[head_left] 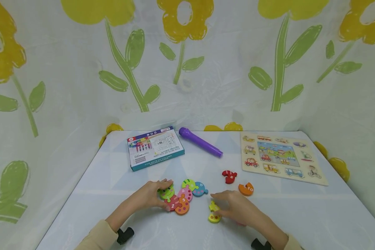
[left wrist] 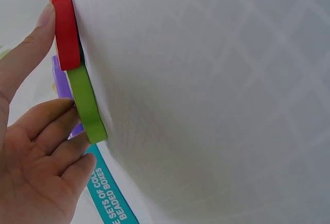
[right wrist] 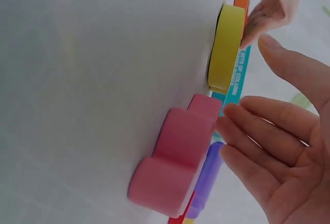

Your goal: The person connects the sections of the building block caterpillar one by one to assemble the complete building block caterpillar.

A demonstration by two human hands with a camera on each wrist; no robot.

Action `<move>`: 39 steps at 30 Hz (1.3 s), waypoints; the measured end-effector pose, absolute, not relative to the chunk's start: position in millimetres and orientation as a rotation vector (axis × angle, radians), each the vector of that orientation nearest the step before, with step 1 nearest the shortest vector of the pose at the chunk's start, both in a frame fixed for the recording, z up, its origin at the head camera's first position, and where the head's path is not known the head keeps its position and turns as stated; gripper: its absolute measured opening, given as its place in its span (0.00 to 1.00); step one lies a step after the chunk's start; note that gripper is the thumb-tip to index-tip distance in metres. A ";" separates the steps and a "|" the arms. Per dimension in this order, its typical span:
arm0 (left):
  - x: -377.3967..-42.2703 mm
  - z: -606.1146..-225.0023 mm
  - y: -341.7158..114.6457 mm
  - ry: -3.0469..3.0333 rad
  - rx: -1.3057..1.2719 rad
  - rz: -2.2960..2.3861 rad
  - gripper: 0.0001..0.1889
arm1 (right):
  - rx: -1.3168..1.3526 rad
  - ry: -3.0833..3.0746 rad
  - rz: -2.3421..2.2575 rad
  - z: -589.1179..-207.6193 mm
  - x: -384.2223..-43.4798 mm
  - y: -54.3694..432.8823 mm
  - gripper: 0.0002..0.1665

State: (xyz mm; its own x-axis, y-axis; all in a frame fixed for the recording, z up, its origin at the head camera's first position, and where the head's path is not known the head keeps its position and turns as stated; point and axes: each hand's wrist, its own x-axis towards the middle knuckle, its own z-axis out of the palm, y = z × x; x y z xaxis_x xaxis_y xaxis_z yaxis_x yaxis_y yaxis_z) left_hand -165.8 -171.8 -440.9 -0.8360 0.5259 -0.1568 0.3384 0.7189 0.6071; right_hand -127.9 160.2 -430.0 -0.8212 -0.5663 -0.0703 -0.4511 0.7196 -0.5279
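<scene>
My left hand [head_left: 156,194] holds the head end of a jointed caterpillar puzzle, thumb against the red piece [left wrist: 67,33] and fingers along the green smiling head [head_left: 167,193]. Linked on from there in a curve are an orange piece [head_left: 182,206], a pink one [head_left: 185,194], a light green one [head_left: 190,184] and a blue one [head_left: 200,189]. Over a loose yellow puzzle piece [head_left: 214,218] hovers my right hand [head_left: 237,206], thumb and fingers spread apart. A loose pink piece [right wrist: 172,157] lies beneath that hand, mostly hidden in the head view.
Beyond the right hand lie a loose red piece [head_left: 229,176] and an orange one [head_left: 246,189]. Farther back are a flat box [head_left: 156,147], a purple microphone-shaped stick [head_left: 201,142] and a wooden vehicle puzzle board [head_left: 281,158]. A flower-printed curtain [head_left: 206,97] hangs behind the table.
</scene>
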 end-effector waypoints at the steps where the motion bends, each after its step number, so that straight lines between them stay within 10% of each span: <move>1: -165.7 -440.8 -171.9 2.608 0.676 0.828 0.46 | -0.817 2.691 -0.726 -430.0 -127.5 160.0 0.32; 39: -164.5 -441.2 -171.5 2.613 0.693 0.861 0.45 | -0.879 2.675 -0.692 -422.3 -124.3 160.9 0.33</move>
State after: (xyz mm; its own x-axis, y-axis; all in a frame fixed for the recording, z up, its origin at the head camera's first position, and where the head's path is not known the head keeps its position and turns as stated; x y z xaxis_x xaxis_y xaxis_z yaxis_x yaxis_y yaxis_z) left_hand -164.5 -171.5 -441.2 -0.8375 0.5305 -0.1311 0.3487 0.7035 0.6192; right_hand -124.3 160.9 -422.3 -0.7895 -0.6087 -0.0785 -0.4941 0.7063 -0.5069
